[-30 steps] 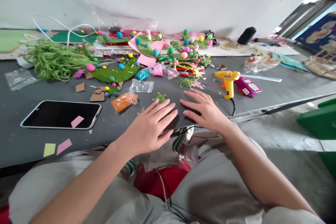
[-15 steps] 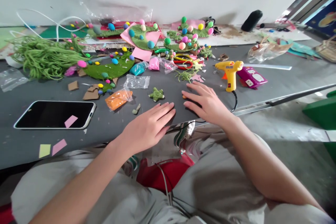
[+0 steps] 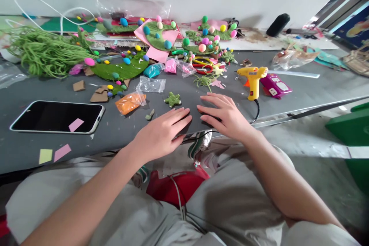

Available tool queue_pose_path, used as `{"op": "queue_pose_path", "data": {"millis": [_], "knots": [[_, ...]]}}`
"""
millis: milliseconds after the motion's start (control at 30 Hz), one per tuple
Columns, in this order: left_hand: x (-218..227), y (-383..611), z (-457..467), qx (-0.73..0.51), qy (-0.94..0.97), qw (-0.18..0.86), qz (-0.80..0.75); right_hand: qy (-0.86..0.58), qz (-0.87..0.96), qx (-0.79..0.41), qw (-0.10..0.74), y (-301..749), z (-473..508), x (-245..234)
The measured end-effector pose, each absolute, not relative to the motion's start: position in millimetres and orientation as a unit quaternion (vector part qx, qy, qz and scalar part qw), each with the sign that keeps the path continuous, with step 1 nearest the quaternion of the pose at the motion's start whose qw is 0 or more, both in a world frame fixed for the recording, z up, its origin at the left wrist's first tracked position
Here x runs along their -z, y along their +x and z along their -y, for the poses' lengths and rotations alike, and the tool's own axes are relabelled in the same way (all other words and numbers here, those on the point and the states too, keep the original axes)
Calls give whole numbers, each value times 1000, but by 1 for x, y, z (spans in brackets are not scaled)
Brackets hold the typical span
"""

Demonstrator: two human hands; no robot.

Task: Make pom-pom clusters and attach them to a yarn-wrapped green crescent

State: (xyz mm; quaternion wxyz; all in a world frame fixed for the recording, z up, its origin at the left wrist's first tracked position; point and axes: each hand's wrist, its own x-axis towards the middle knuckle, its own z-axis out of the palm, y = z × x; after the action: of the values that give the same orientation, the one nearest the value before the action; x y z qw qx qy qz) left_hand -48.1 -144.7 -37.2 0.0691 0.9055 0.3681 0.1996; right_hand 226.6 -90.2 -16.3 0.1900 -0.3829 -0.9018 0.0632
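My left hand [image 3: 162,132] lies palm down at the front edge of the grey table [image 3: 138,130], fingers stretched out, holding nothing. To the right, my right hand [image 3: 227,117] rests flat with its fingers spread. A small orange bit [image 3: 200,110] peeks out by its fingertips, mostly hidden. Beyond my left fingertips sits a green yarn-wrapped star [image 3: 173,100]. A small grey-green scrap [image 3: 150,114] lies left of the star, near a bag of orange material [image 3: 130,103]. A yellow hot glue gun [image 3: 253,80] stands beyond my right hand, its black cord running toward the edge.
A phone [image 3: 59,117] lies at left, paper scraps [image 3: 62,152] before it. Green yarn [image 3: 47,54], green pieces with coloured balls [image 3: 119,71], red-handled scissors [image 3: 203,68] and small bags crowd the back. A purple packet [image 3: 276,85] lies beside the glue gun.
The view has shifted slightly. Both hands stay flat on the table; the small orange bit by my right fingertips shows less than before.
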Motion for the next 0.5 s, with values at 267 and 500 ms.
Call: {"op": "queue_pose_path", "data": {"millis": [267, 500], "knots": [[39, -46, 145, -216, 902, 70, -368, -409, 846, -128, 318, 200, 74, 18], [40, -45, 145, -218, 904, 67, -362, -393, 857, -141, 303, 169, 47, 20]]}}
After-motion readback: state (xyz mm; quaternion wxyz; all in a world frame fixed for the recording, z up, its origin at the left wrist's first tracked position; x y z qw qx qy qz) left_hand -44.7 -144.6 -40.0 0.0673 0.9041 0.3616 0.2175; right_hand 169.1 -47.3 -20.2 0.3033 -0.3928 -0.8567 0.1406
